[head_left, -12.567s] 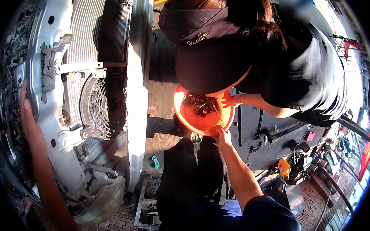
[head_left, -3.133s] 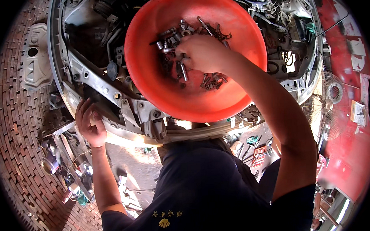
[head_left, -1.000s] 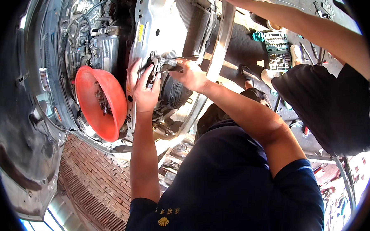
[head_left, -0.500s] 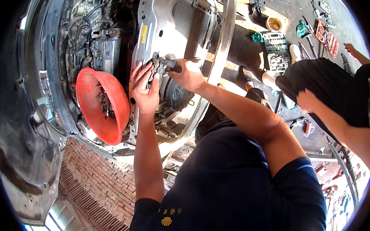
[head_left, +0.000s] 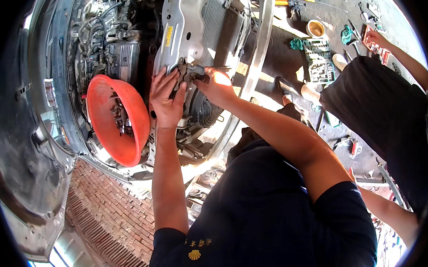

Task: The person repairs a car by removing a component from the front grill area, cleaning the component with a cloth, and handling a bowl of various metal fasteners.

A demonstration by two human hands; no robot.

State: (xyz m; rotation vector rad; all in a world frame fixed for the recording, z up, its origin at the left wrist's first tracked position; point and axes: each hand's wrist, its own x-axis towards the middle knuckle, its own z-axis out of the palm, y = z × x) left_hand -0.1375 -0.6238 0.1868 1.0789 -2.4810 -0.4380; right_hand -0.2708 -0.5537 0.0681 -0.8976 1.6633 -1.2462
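A dark metal hood latch (head_left: 186, 73) sits on the grey front crossmember of a car, above the radiator. My left hand (head_left: 167, 106) is closed around the latch's near left side, its thumb along the edge and its fingers on the crossmember. From the right, my right hand (head_left: 218, 89) pinches at the latch's right side, thumb and fingertips together. What lies between those fingertips is hidden. A red plastic bowl (head_left: 97, 95) with several small metal parts leans tilted on the engine bay, left of my left hand.
The engine (head_left: 125, 61) lies at the left, beyond it the raised hood (head_left: 23, 142). The radiator (head_left: 214, 31) and a metal bumper beam (head_left: 260, 41) run along the right. Further right, a co-worker's hand (head_left: 376, 38) is at a red tool tray; a green socket set (head_left: 318, 50) lies nearby.
My hands stay at the latch with only small shifts. The co-worker bends further over, and one of their hands now reaches the red tray.
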